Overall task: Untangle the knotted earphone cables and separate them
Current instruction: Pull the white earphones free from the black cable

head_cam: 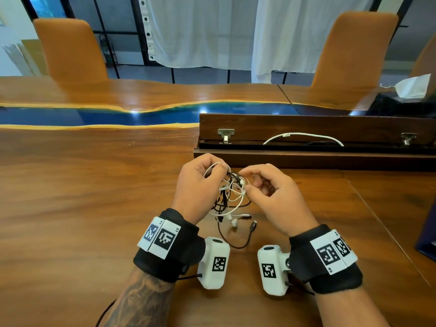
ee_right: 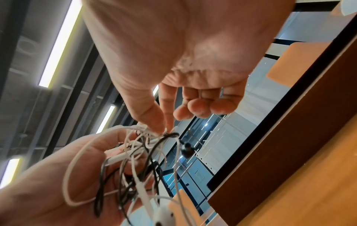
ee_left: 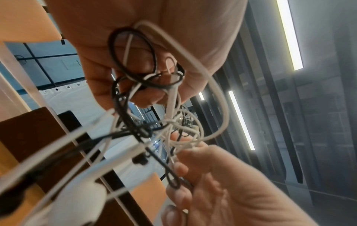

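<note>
A tangle of white and black earphone cables [head_cam: 232, 187] hangs between my two hands above the wooden table [head_cam: 82, 197]. My left hand [head_cam: 203, 178] grips the upper loops of the bundle [ee_left: 146, 73] with curled fingers. My right hand [head_cam: 245, 182] pinches strands of the knot [ee_right: 164, 133] between thumb and forefinger, its other fingers loosely curled. White earbuds [head_cam: 232, 220] and a black plug [head_cam: 254, 224] dangle down to the table. A white earbud [ee_right: 162, 217] and a black earbud [ee_right: 187, 150] show in the right wrist view.
A dark wooden box [head_cam: 306, 147] with an open lid stands just behind my hands, with a white cable [head_cam: 304, 135] inside. Two orange chairs [head_cam: 70, 48] face the far side. A tissue box [head_cam: 412, 88] sits at the far right, and a dark object [head_cam: 428, 237] at the right edge.
</note>
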Demonstrator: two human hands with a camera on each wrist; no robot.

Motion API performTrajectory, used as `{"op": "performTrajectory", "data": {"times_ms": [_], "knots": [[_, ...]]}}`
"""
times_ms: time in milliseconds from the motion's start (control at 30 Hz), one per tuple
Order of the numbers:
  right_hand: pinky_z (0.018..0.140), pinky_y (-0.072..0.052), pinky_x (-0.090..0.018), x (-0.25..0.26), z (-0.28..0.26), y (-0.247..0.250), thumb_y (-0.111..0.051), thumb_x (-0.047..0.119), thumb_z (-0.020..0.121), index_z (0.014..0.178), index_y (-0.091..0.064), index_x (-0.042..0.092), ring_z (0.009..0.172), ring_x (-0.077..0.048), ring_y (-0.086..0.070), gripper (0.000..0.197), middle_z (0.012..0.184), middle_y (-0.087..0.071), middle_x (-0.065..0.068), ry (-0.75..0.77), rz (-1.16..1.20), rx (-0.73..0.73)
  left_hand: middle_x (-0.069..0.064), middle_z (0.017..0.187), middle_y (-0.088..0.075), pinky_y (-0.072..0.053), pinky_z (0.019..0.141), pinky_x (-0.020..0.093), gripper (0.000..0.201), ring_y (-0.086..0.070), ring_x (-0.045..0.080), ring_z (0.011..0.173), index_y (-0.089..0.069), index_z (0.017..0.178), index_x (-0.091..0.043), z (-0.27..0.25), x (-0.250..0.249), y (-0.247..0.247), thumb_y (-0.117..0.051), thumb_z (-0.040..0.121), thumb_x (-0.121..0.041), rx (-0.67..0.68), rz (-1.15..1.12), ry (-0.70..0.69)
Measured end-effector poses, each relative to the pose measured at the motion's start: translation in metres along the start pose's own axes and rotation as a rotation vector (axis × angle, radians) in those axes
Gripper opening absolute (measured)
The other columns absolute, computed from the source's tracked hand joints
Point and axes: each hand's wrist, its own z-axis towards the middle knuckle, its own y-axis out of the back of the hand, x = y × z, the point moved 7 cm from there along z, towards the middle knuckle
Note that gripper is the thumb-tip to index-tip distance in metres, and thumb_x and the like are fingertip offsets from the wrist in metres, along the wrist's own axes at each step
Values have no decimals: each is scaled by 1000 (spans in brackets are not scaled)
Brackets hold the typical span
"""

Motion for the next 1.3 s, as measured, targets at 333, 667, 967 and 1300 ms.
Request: {"op": "performTrajectory", "data": {"times_ms": [333, 667, 967, 1300], "knots": [[68, -46, -21, 6, -1, 2, -69, 22, 93, 93, -71, 31, 86, -11, -58, 10, 88, -63, 10, 52, -9, -43, -4, 76, -65, -45, 66, 11, 17, -56, 1, 71, -69, 81, -14, 0, 1, -1, -60, 95, -12, 61, 75, -50], [72, -59, -28, 7, 3, 3, -60, -10, 93, 102, -65, 9, 84, -15, -72, 21, 95, -76, -2, 1, 504, -15, 1, 69, -62, -51, 64, 41, 18, -56, 16, 63, -65, 91, -13, 5, 14, 3, -51, 103, -17, 6, -9, 64], [82, -56, -25, 5, 2, -4, -64, -17, 85, 113, -66, 18, 100, -13, -69, 44, 103, -73, 4, 11, 485, -21, -1, 62, -55, -49, 59, 34, 18, -54, 17, 58, -61, 97, -6, 0, 2, -6, -47, 105, -13, 76, -88, 1], [86, -56, -28, -1, 3, 4, -65, 6, 85, 121, -68, 17, 108, -22, -70, 38, 114, -74, -6, -25, 691, -116, 2, 64, -56, -51, 58, 29, 18, -54, 13, 58, -64, 98, -7, -1, 2, -9, -48, 105, -14, 126, -65, -22]]}}
